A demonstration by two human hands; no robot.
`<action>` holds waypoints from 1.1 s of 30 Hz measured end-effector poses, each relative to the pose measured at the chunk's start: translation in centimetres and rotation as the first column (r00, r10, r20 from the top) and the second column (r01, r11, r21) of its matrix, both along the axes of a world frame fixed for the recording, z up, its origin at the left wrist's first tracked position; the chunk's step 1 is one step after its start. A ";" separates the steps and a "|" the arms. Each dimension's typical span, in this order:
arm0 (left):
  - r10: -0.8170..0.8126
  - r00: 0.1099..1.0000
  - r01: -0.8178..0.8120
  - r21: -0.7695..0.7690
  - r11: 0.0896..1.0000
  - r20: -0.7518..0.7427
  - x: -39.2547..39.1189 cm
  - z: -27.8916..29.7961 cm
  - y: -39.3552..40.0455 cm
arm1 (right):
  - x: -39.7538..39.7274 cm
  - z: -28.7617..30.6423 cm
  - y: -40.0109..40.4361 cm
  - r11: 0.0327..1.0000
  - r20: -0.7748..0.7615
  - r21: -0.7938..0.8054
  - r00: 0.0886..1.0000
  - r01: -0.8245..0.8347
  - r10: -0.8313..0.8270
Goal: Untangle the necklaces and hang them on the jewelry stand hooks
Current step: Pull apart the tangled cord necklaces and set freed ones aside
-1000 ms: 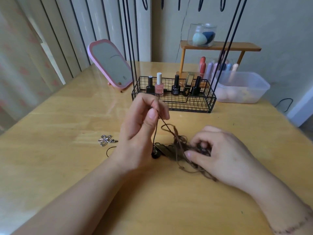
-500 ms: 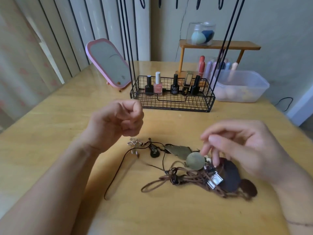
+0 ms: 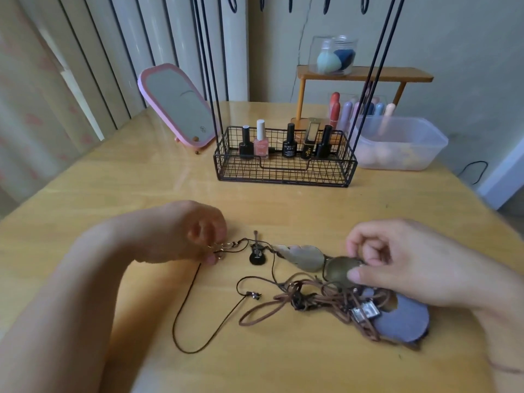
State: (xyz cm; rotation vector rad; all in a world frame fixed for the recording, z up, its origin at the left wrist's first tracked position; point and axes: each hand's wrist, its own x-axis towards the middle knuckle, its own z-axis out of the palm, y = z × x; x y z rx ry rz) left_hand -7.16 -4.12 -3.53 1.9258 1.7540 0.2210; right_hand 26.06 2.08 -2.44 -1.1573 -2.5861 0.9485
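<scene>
Landmark: the knot (image 3: 309,299), a bundle of brown cords lying on the tabletop (image 3: 141,194) in front of the stand (image 3: 283,165).
Necklaces: none hung yet; all lie on the tabletop, their cords meeting in the knot.
Left grip: left hand (image 3: 195,234), left of the knot, fingers curled and pinching the silver charm (image 3: 219,246) and the thin cord's end.
Right grip: right hand (image 3: 402,259), just right of and behind the knot, thumb and finger pinching the round disc (image 3: 338,272).
Line between grips: guitar charm (image 3: 257,252) and leaf (image 3: 302,256) lie strung out in a row running left to right, behind the knot.
Thin cord (image 3: 198,321): loops out to the front left of the knot, then runs back into it.
Long axis: the taut run lies left to right, so parting the hands sideways would, I judge, draw cord out of the knot.
Nearer hand: the right one sits almost over the knot; the left is well apart from it.
Dark pendant (image 3: 405,313): right of the knot, partly under the right wrist, brown cord crossing it.
Hooks (image 3: 290,1): high above the stand's basket, well behind the knot; the lift must go up and away.
Risk: pulling hard could tighten the knot instead.
</scene>
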 end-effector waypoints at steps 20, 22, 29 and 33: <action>-0.006 0.997 0.006 -0.002 1.000 -0.074 2.9 0.2 -0.1 | -4.5 -1.2 -2.1 0.962 0.153 0.268 0.984 0.049 -0.092; 0.045 0.995 -0.052 -0.079 0.996 -0.087 1.8 0.8 -0.6 | -4.7 -1.4 -2.1 0.957 0.035 0.263 0.990 0.120 -0.134; 0.238 0.931 -0.227 0.070 0.971 -0.276 -2.3 2.0 -2.0 | -3.4 -1.0 -1.0 0.977 -0.314 -0.038 0.925 0.211 -0.212; 0.162 0.986 -0.159 0.469 0.869 0.033 5.0 0.2 0.0 | -2.9 -0.3 -0.7 0.952 -0.616 -0.287 0.741 0.107 -0.269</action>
